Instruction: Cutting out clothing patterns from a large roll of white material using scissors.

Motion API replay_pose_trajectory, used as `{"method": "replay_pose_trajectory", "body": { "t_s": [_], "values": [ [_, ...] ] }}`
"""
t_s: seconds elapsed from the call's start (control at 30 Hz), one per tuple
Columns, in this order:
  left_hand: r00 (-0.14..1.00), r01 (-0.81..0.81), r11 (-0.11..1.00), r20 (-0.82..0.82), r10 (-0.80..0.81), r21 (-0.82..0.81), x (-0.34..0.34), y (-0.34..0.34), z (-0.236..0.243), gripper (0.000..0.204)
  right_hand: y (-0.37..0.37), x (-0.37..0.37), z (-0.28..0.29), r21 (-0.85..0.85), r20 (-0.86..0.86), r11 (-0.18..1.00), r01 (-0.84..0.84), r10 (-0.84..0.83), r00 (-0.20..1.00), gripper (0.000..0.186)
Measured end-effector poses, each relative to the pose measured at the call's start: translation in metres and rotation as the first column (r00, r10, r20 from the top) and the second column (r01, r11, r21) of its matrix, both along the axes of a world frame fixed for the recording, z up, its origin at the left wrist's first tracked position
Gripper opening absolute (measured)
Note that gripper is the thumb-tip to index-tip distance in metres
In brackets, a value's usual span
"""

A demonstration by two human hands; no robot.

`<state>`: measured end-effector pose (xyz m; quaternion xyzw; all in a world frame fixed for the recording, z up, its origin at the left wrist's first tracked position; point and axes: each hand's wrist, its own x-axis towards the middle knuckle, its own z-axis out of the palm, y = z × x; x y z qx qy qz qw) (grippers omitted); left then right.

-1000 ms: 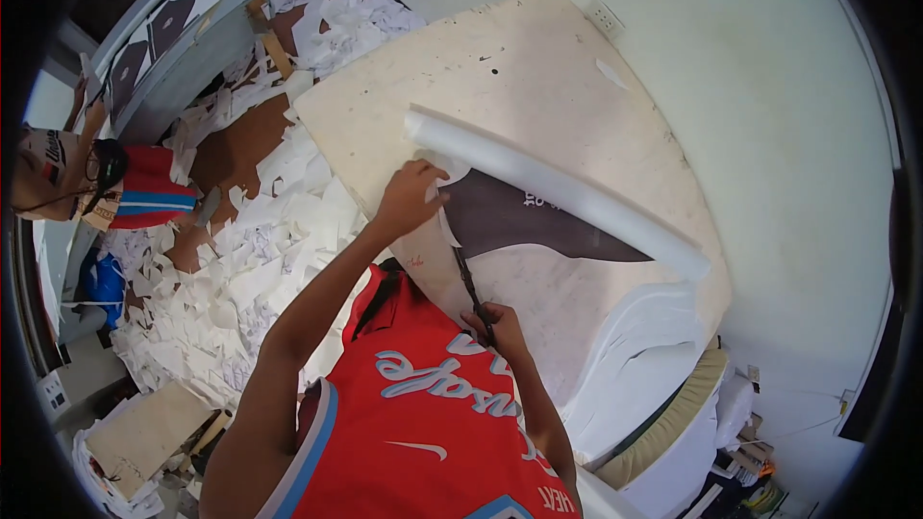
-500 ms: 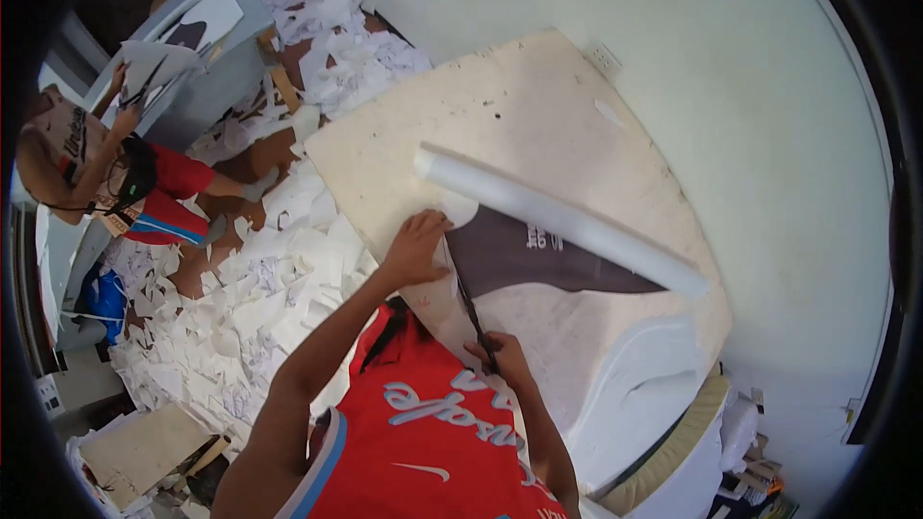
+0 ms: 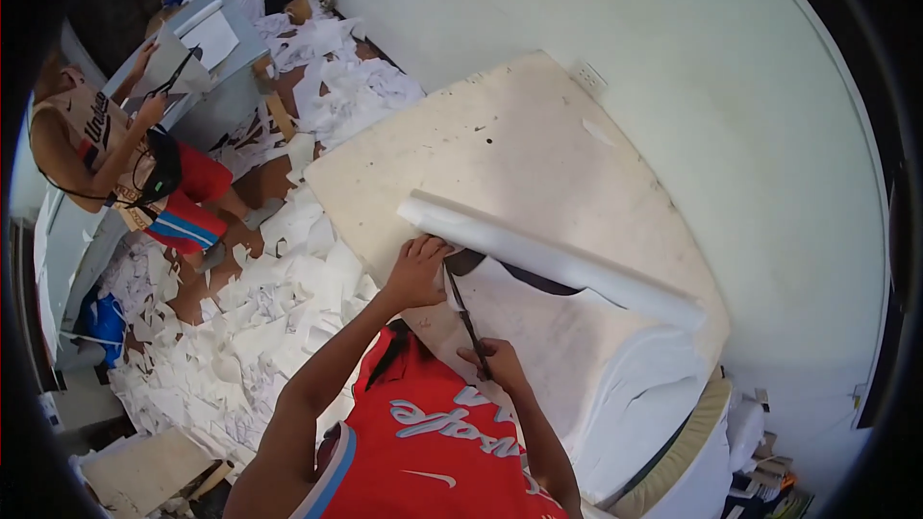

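My right hand (image 3: 495, 365) grips a pair of long dark scissors (image 3: 465, 319) near the table's front edge, with the blades pointing away from me. Just beyond the blade tips, my left hand (image 3: 419, 271) has its fingers curled at the left edge of a white sheet (image 3: 538, 336). Most of a dark flat pattern piece (image 3: 538, 281) is covered by that sheet; only a curved strip shows. Behind it a white roll of paper (image 3: 553, 252) lies slantwise. Whether the blades are parted is hard to make out.
A pale tabletop (image 3: 471, 96) reaches toward the wall. White paper scraps (image 3: 269, 327) cover the floor at left. A co-worker (image 3: 135, 154) there holds scissors and a sheet beside a grey table (image 3: 231, 91). A cushion-like olive roll (image 3: 673, 452) sits at lower right.
The white sheet now covers most of the dark piece, which lay bare before. The paper roll sits nearer me, and my left hand appears slightly lower. The scissors stay in my right hand.
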<state>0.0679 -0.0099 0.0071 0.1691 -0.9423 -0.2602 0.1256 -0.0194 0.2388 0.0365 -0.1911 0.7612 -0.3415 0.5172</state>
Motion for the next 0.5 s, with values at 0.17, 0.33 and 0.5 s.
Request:
{"method": "replay_pose_trajectory", "body": {
  "t_s": [0.17,0.33,0.5],
  "values": [
    [0.999,-0.017,1.0,0.031,0.017,-0.003,-0.013,-0.008,0.006,0.053,0.013,0.007,-0.002,0.112,-0.433,0.983,-0.146,0.181,0.883,0.05],
    [1.0,0.011,0.984,0.004,-0.011,-0.178,-0.032,-0.001,0.001,0.039,0.057,0.022,-0.006,0.128,-0.643,0.992,0.008,0.077,0.762,0.054],
    [0.954,0.293,0.944,-0.02,-0.3,-0.149,-0.042,0.031,-0.001,0.027,0.097,0.02,0.01,0.163,-0.768,0.979,0.123,0.047,0.639,0.048]
  ]
}}
